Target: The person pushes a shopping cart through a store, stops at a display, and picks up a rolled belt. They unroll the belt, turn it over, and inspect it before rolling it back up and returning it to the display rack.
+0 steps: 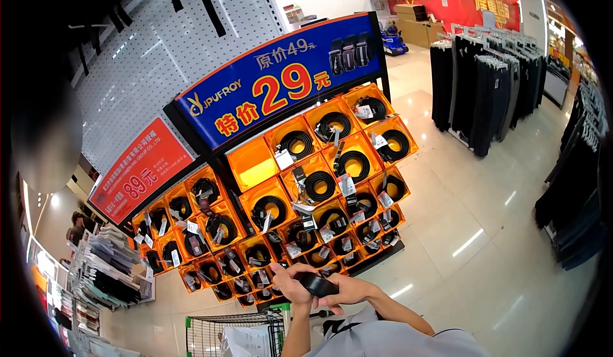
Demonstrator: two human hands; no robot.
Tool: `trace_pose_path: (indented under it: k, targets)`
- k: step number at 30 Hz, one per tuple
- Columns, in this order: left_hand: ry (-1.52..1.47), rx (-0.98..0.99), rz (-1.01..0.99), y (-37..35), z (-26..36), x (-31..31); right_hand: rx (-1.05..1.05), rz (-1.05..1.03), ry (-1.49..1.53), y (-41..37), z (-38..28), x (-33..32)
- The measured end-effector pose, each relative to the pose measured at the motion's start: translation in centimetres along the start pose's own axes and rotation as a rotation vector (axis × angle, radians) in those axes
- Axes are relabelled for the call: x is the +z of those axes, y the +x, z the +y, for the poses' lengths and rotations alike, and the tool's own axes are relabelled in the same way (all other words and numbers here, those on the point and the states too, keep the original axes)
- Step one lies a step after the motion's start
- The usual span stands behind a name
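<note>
A coiled black belt [318, 285] is held between my two hands in front of my body. My left hand [292, 284] grips its left side, fingers bent over the top. From the other side, my right hand [350, 290] closes on the coil with the thumb along its edge. Just beyond them stands a display rack of orange compartments [254, 167], most holding a rolled black belt with tags, such as this coiled belt [320, 185]. One upper-left compartment holds no belt.
A green-and-grey shopping cart [236, 322] with a white plastic bag stands below my left arm. A blue price sign [281, 79] tops the rack, and a red sign [140, 172] stands left. Trousers racks [483, 89] are at right, folded clothes [105, 271] at left.
</note>
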State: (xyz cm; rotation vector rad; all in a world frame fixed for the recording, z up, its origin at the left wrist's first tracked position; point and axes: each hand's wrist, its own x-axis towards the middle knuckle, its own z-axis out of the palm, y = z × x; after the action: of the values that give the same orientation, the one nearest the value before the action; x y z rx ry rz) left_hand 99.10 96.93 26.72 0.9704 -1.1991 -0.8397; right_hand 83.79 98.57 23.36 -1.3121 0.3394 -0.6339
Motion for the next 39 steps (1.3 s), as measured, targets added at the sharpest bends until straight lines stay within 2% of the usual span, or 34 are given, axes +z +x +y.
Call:
trace_pose_path:
  k: [5, 8, 10, 14, 16, 18, 22, 25, 34, 38, 39]
  targets:
    - [-0.087, -0.177, 0.018, -0.4, -0.5, 1.3, 0.027, -0.053, 0.057, -0.9, -0.1, -0.5]
    - [-0.175, -0.175, 0.007, -1.0, -2.3, 1.1, 0.052, -0.024, 0.021, -0.9, 0.5, -0.6]
    - [-0.088, -0.014, -0.058, -1.0, -1.5, 1.2, -0.021, 0.025, -0.062, -0.7, 1.0, -0.5]
    - [0.025, 0.106, -0.155, -0.8, -1.5, 0.2, -0.016, 0.178, -0.048, 0.0, 1.6, 0.5]
    - [0.049, 0.150, -0.197, -0.9, -1.1, -0.3, 0.031, 0.164, -0.036, 0.2, 1.6, 0.5]
    - [0.163, 0.350, -0.236, -0.7, -0.2, -0.2, 0.027, 0.189, -0.048, 0.5, 1.8, 0.4]
    - [0.311, 0.614, -0.295, -0.4, 1.3, -0.8, 0.056, 0.196, -0.031, 1.3, 1.4, 1.0]
    - [0.436, 0.701, -0.431, -0.7, 1.1, -1.9, 0.055, 0.173, -0.026, 1.8, 2.2, 1.2]
    - [0.330, 0.675, -0.273, -1.1, 1.0, -2.2, 0.142, 0.105, -0.157, 1.6, 0.4, 1.6]
    - [0.073, 0.465, -0.079, -1.2, -0.5, -1.4, 0.051, 0.027, -0.127, 0.8, -0.7, 0.8]
    - [0.006, 0.323, -0.019, -1.2, -0.4, -0.9, 0.072, 0.039, -0.104, 0.6, -0.5, 0.6]
